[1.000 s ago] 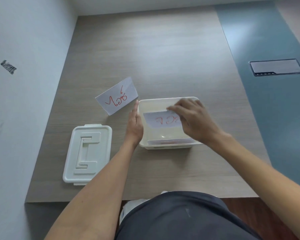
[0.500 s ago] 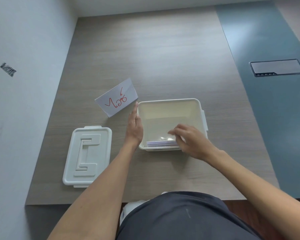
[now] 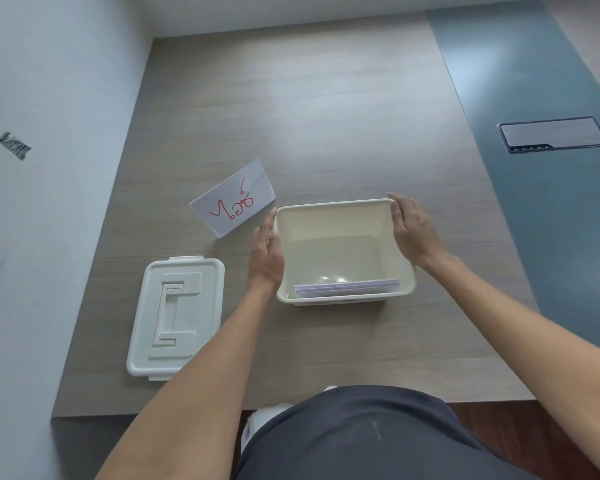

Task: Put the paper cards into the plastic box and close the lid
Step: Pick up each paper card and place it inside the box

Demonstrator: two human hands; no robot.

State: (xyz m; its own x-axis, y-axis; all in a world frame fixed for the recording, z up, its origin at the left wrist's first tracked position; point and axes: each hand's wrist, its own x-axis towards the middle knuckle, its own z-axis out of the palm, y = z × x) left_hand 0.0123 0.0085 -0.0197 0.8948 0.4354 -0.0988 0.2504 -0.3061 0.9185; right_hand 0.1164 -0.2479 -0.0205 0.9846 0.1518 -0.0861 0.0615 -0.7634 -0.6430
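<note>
A cream plastic box [image 3: 336,206] stands open on the wooden table. White paper cards [image 3: 347,287] lean against its near inner wall. My left hand [image 3: 266,254] lies flat against the box's left side, fingers straight. My right hand [image 3: 413,233] rests flat on the box's right wall, fingertips at the far right corner. Neither hand holds a card. One white card with red writing [image 3: 234,199] lies on the table just beyond the box's far left corner. The white lid [image 3: 177,317] lies flat to the left of the box.
A white wall [image 3: 49,168] runs along the table's left edge. A blue strip with a dark rectangular floor plate [image 3: 553,134] lies to the right of the wooden table [image 3: 326,109]. My dark clothing [image 3: 361,434] covers the near table edge.
My right hand lowered a card into the box, let it go against the near wall, then moved out to the box's right wall. My left hand stayed at the left side.
</note>
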